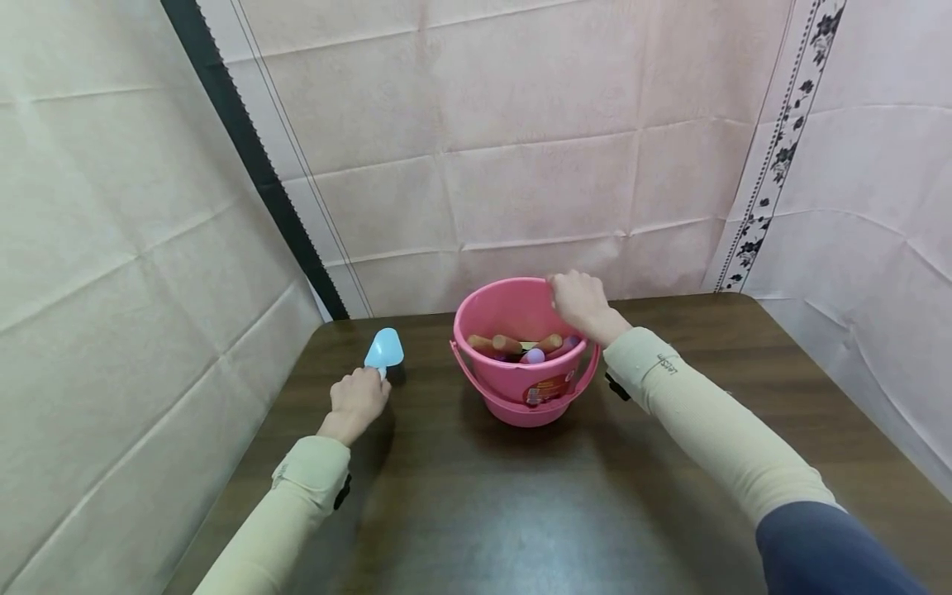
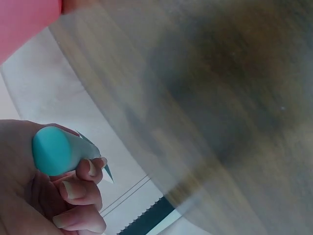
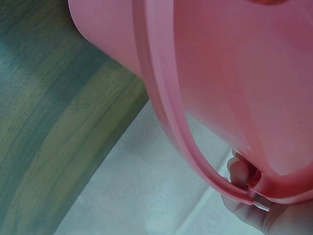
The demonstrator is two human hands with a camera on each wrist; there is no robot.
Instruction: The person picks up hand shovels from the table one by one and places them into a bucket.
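A light-blue toy shovel (image 1: 384,349) points away from me above the left side of the table. My left hand (image 1: 359,400) grips its handle, and in the left wrist view the rounded end of the shovel (image 2: 53,151) pokes out beside the curled fingers. In the middle of the table stands a pink bucket (image 1: 513,302), its handle (image 1: 476,382) hanging down in front. My right hand (image 1: 583,302) holds the bucket's right rim, with fingertips seen outside the wall in the right wrist view. Several brown handles (image 1: 508,344) and a purple rounded end (image 1: 532,356) show inside the bucket.
The dark wooden table (image 1: 476,487) ends just behind the bucket. Pale creased cloth (image 1: 535,190) hangs behind it and on both sides. A red label (image 1: 549,389) is on the bucket's front.
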